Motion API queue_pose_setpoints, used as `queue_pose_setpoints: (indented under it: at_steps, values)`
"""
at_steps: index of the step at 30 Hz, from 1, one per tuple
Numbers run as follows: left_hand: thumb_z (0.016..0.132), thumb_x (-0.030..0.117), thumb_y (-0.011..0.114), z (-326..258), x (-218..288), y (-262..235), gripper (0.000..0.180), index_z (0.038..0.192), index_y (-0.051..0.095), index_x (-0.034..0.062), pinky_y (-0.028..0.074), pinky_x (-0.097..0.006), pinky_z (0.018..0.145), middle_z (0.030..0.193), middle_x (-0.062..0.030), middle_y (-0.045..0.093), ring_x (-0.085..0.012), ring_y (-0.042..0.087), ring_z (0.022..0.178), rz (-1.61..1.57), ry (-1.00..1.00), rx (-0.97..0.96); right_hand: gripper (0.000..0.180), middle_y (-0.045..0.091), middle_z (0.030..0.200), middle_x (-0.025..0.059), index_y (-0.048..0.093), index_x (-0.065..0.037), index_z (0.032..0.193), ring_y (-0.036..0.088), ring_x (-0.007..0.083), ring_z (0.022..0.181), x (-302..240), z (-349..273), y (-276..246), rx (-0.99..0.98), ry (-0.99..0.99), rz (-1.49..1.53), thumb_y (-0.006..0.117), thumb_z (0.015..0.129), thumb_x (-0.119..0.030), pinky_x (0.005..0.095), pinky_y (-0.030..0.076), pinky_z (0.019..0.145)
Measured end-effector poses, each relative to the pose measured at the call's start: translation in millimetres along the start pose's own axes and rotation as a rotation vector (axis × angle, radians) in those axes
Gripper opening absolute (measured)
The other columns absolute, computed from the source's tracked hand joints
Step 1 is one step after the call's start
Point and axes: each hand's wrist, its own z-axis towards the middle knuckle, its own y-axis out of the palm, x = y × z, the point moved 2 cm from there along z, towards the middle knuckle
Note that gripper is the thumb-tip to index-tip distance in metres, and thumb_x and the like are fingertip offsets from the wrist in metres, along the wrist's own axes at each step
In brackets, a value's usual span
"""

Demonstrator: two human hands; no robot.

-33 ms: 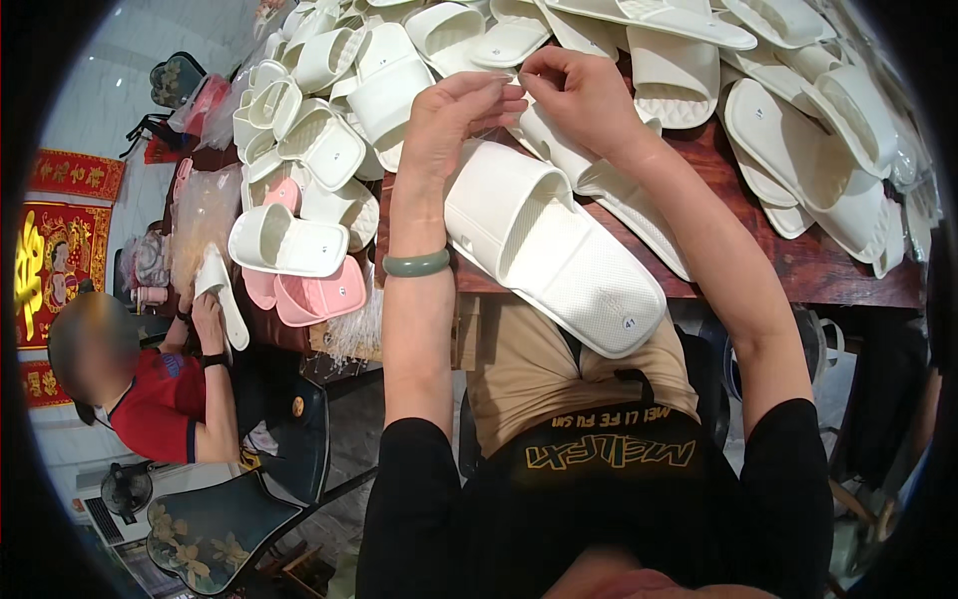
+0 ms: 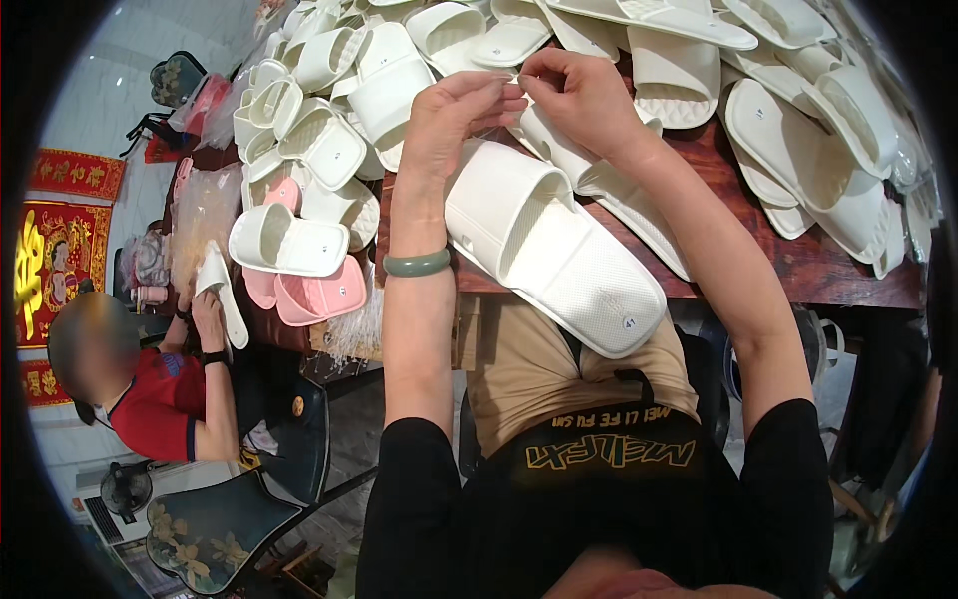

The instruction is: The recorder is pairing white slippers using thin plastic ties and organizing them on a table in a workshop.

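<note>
My left hand and my right hand are raised together over the wooden table, and their fingertips meet in a pinch. Whatever is between the fingers is too small to make out. A green bangle circles my left wrist. Just below the hands lies a large white slide slipper, sole side down. Its heel end hangs over the table's near edge above my lap, and neither hand touches it.
Many white slippers are heaped across the table to the left, back and right. Two pink slippers lie at its left edge, next to a bundle of clear plastic strands. A seated person in a red shirt holds a white slipper.
</note>
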Motion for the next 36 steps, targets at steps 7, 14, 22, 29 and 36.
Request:
queue_pose_setpoints:
  at_steps: [7, 14, 22, 29, 36]
  values:
    - [0.087, 0.015, 0.059, -1.9, 4.1, 1.6, 0.023, 0.099, 0.062, -0.0038, 0.054, -0.028, 0.072, 0.091, -0.0156, 0.066, -0.0217, 0.066, 0.082, 0.036, 0.039, 0.027, 0.016, 0.063, 0.07, 0.0108, 0.067, -0.007, 0.084, 0.06, 0.0231, 0.061, 1.1, 0.7, -0.4, -0.011, -0.023, -0.033, 0.06, 0.076, -0.018, 0.0337, 0.047, 0.059]
    - [0.086, 0.018, 0.06, -1.8, 4.6, 1.5, 0.024, 0.098, 0.063, -0.0032, 0.054, -0.027, 0.07, 0.089, -0.0149, 0.066, -0.0207, 0.066, 0.079, 0.062, 0.032, 0.016, 0.015, 0.063, 0.087, 0.0111, 0.068, -0.006, 0.084, 0.059, 0.0228, 0.074, 2.3, 1.6, -3.0, 0.059, -0.134, -0.012, 0.064, 0.075, -0.017, 0.0308, 0.047, 0.065]
    - [0.086, 0.017, 0.061, -3.3, 5.4, 1.3, 0.024, 0.097, 0.063, -0.0029, 0.054, -0.027, 0.07, 0.087, -0.0141, 0.067, -0.0202, 0.066, 0.078, 0.071, 0.028, 0.021, 0.014, 0.061, 0.092, 0.0091, 0.068, -0.005, 0.084, 0.057, 0.0197, 0.072, -0.3, 1.2, -2.4, 0.024, -0.108, -0.058, 0.065, 0.074, -0.015, 0.0297, 0.045, 0.064]
    - [0.085, 0.017, 0.062, -4.7, 7.1, 3.7, 0.023, 0.096, 0.064, -0.003, 0.053, -0.027, 0.07, 0.087, -0.014, 0.067, -0.0198, 0.066, 0.078, 0.088, 0.01, 0.021, 0.015, 0.061, 0.092, 0.0094, 0.067, -0.004, 0.083, 0.057, 0.0198, 0.071, 5.0, 1.8, -3.6, 0.079, -0.247, -0.121, 0.065, 0.074, -0.015, 0.0292, 0.045, 0.062]
    - [0.085, 0.019, 0.062, -6.1, 7.7, 1.0, 0.023, 0.095, 0.064, -0.002, 0.053, -0.026, 0.07, 0.087, -0.013, 0.067, -0.0196, 0.066, 0.077, 0.085, 0.026, 0.016, 0.015, 0.061, 0.092, 0.0101, 0.066, -0.002, 0.084, 0.058, 0.0195, 0.075, -5.2, 0.2, -2.5, -0.013, -0.058, -0.006, 0.064, 0.075, -0.013, 0.029, 0.047, 0.067]
